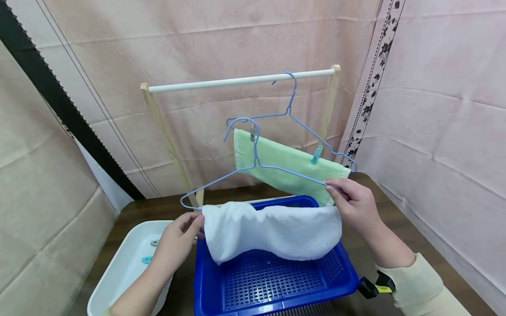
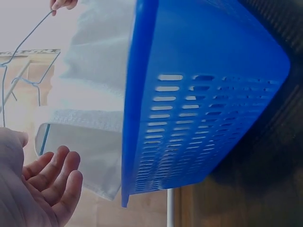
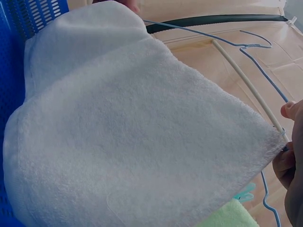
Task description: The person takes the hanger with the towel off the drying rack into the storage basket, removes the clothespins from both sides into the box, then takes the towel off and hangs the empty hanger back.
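Observation:
A white towel (image 1: 272, 230) hangs folded over the lower bar of a blue wire hanger (image 1: 255, 151). My left hand (image 1: 179, 239) pinches the hanger's left end beside the towel edge; its other fingers (image 2: 51, 176) stay loosely bent in the left wrist view. At the opposite end, my right hand (image 1: 353, 202) pinches the hanger's right end with thumb and fingers. Towel and hanger are held up above a blue plastic basket (image 1: 344, 276). The right wrist view shows the towel's fuzzy face (image 3: 132, 109) filling most of the picture.
Behind, a second blue hanger (image 1: 291, 98) hooks over the rack's white rod (image 1: 237, 81), with a green towel (image 1: 276, 158) clipped to it by a metal clip (image 1: 253, 133) and a teal clothespin (image 1: 316, 154). A white tray (image 1: 114, 267) at left holds a few clips.

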Action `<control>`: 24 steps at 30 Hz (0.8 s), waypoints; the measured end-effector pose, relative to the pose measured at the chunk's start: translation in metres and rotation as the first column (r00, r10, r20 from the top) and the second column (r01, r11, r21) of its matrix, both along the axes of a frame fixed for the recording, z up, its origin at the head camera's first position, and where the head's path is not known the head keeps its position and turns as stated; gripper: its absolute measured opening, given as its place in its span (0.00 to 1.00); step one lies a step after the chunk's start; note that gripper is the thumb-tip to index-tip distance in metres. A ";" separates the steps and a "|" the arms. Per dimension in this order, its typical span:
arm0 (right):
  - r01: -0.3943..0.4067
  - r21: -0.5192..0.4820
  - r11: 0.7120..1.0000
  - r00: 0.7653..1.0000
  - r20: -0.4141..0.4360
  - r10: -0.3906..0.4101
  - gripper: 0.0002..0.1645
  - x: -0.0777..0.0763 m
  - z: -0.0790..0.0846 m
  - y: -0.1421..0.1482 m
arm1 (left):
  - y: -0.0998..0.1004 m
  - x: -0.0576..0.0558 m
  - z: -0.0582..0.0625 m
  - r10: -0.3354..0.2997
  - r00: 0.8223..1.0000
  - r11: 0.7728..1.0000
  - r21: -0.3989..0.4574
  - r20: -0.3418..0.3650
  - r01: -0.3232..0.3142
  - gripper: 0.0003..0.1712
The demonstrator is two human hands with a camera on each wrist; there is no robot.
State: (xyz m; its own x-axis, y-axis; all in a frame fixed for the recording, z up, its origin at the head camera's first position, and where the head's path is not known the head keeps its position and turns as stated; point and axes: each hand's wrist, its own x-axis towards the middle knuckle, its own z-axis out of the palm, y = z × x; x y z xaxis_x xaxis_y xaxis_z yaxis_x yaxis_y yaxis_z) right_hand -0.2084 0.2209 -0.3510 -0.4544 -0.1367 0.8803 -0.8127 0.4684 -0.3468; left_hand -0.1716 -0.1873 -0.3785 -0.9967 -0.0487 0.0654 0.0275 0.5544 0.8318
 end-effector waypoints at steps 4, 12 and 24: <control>-0.009 0.000 1.000 1.000 0.002 0.009 0.16 0.001 0.000 0.001 | 0.002 -0.002 0.003 0.016 1.000 1.000 0.006 0.012 -0.016 0.33; -0.018 0.006 1.000 1.000 -0.010 0.018 0.15 0.001 -0.003 0.001 | 0.008 -0.003 0.007 0.049 0.999 0.999 0.007 0.007 -0.049 0.21; 0.039 0.014 0.999 0.998 0.041 -0.039 0.16 0.005 0.003 -0.001 | 0.012 -0.001 0.001 0.003 0.990 0.980 -0.194 -0.144 -0.031 0.07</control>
